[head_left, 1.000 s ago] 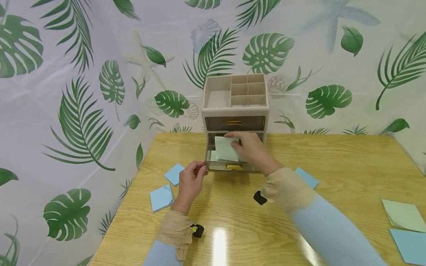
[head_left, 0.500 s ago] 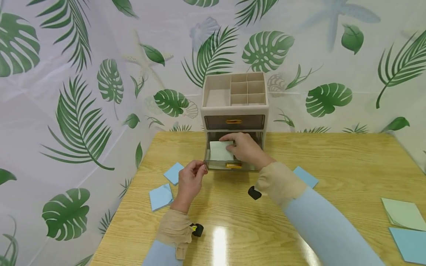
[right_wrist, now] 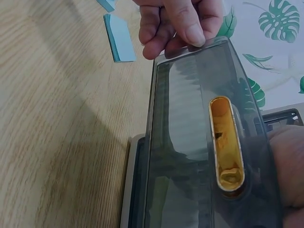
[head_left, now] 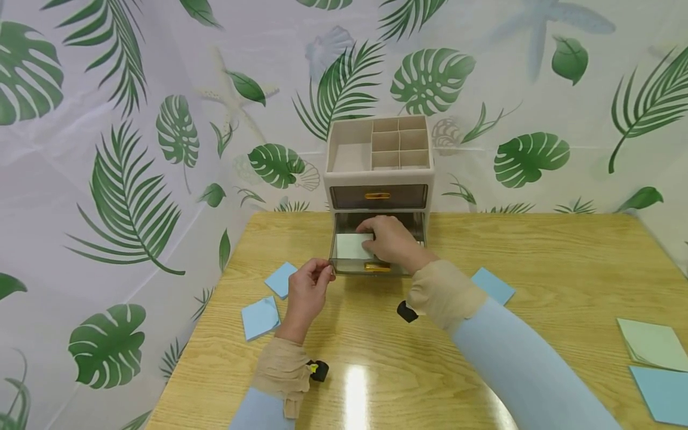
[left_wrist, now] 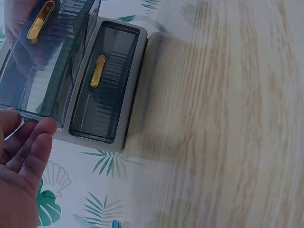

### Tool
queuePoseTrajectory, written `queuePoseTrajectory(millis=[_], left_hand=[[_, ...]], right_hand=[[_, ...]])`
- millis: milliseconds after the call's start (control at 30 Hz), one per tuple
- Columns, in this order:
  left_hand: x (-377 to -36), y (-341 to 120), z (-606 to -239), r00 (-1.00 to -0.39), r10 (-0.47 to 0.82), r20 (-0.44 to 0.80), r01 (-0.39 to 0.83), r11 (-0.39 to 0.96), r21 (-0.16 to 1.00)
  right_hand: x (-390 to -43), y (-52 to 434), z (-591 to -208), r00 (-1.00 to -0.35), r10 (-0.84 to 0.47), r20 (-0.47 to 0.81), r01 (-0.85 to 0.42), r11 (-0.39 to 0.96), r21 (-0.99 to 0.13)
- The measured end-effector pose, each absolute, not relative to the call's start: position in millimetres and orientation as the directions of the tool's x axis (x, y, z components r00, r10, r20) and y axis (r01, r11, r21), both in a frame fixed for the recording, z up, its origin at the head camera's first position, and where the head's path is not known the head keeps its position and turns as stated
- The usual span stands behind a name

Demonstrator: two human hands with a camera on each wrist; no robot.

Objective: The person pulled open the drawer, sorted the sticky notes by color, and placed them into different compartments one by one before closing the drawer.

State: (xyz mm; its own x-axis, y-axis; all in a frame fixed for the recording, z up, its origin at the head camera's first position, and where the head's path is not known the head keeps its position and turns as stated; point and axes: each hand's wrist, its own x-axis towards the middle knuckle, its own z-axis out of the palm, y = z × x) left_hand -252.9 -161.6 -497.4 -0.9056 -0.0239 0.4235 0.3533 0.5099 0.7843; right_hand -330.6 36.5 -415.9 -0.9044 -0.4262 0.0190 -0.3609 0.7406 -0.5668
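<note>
A beige desktop organizer stands at the back of the table, its middle drawer pulled out. My left hand pinches the drawer's front left corner; in the left wrist view its fingertips touch the clear edge. My right hand reaches into the drawer, thumb and fingers at the right side of a pale green sticky note pad. The pad lies low, behind the see-through front. In the right wrist view the drawer front hides much of the contents, and only part of my right hand shows.
Blue sticky note pads lie left of the organizer, one nearer me. Another blue pad is partly behind my right forearm. A green pad and a blue pad lie far right. A closed lower drawer sits below the open one.
My right hand has moved down and slightly left with the pale green pad, which went from tilted to lying lower in the drawer. My left hand has stayed at the drawer corner.
</note>
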Motion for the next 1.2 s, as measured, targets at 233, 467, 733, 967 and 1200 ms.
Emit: queuePoseTrajectory(millis=[233,467,733,967,1200], left_hand=[[-252.9,-161.8,-496.2,-0.905,-0.019,0.425,0.358,0.507,0.784],[-252.4,-162.7,-498.6,-0.89,-0.012,0.455,0.387,0.507,0.77],[-253.7,-162.6,-497.4,-0.896,-0.005,0.445,0.382,0.505,0.774],[-253.7,-161.2,-497.6,-0.891,-0.01,0.454,0.383,0.52,0.763],[-252.7,-159.7,-499.9,-0.886,-0.043,0.462,0.365,0.551,0.75]], right_hand=[[-332.4,36.0,-416.1,-0.904,-0.428,0.001,-0.359,0.756,-0.547],[-336.1,36.3,-420.3,-0.892,-0.451,-0.028,-0.379,0.78,-0.498],[-339.3,40.6,-420.2,-0.863,-0.499,-0.077,-0.411,0.783,-0.467],[-338.9,42.1,-421.2,-0.891,-0.451,-0.052,-0.368,0.785,-0.499],[-329.2,56.8,-410.2,-0.906,-0.401,0.135,-0.401,0.712,-0.577]])
